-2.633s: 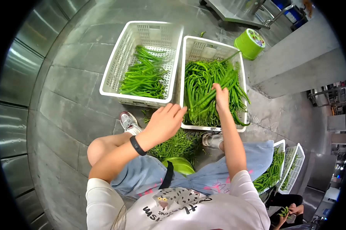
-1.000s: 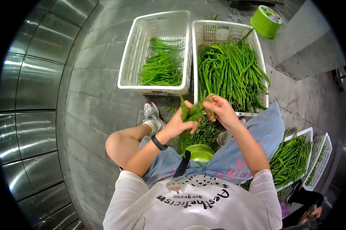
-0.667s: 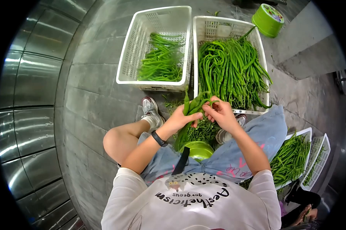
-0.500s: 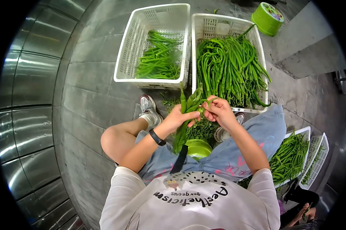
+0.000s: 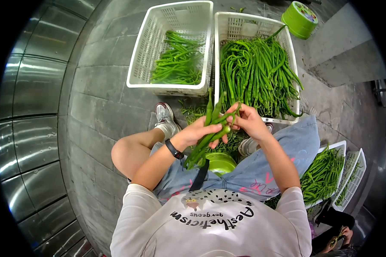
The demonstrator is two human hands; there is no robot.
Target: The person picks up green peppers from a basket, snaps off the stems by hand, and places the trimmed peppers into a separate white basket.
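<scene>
My left hand (image 5: 196,132) is closed around a bunch of long green chili peppers (image 5: 197,154) in front of my lap. The peppers stick out above and below my fist. Close beside it, my right hand (image 5: 249,122) pinches the end of one thin pepper (image 5: 236,112) that reaches across from the bunch. A white crate (image 5: 257,15) heaped with long green peppers (image 5: 255,73) stands just beyond my right hand. To its left, another white crate (image 5: 135,64) holds a smaller pile of peppers (image 5: 175,64).
Small green trimmings (image 5: 230,143) lie on the floor between my shoes. A green plastic stool (image 5: 220,163) shows between my legs, and a similar one (image 5: 302,21) stands at the upper right. More white crates (image 5: 351,180) with peppers sit at right. Another person's hands (image 5: 340,237) appear lower right.
The lower ends of the bunch in my left hand have swung to the left. My right hand has risen slightly, still pinching at a pepper.
</scene>
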